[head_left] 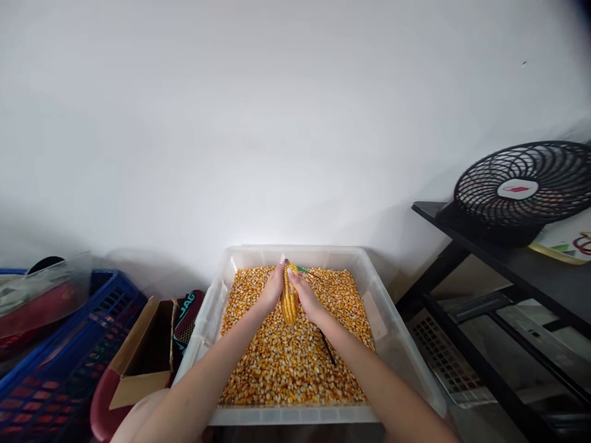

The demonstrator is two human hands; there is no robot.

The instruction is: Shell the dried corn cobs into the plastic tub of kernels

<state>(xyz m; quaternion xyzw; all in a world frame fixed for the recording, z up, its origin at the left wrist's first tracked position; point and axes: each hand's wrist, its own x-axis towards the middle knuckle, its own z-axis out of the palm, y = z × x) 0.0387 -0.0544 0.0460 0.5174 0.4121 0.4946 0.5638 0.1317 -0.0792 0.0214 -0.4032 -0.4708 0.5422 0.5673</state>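
Between my two hands is an ear of corn [289, 303], yellow and full of kernels, tilted over a clear plastic bin. My left hand [274, 287] is closed on its left side, and my right hand [302, 291] grips it from the right near the upper end. Loose corn kernels [286, 366] fill the bin [295, 416] in a thick layer. Behind my right hand a thin green piece [303, 270] shows on the kernels. A dark stick-like thing [327, 346] lies on them beside my right forearm, partly hidden by it.
A blue basket [111, 295] and an open cardboard box [138, 384] stand at the left, with a black speaker-like item [188, 317] beside the box. At the right, a black fan [517, 187] sits on a dark shelf [554, 277]. A white wall [295, 123] rises behind the bin.
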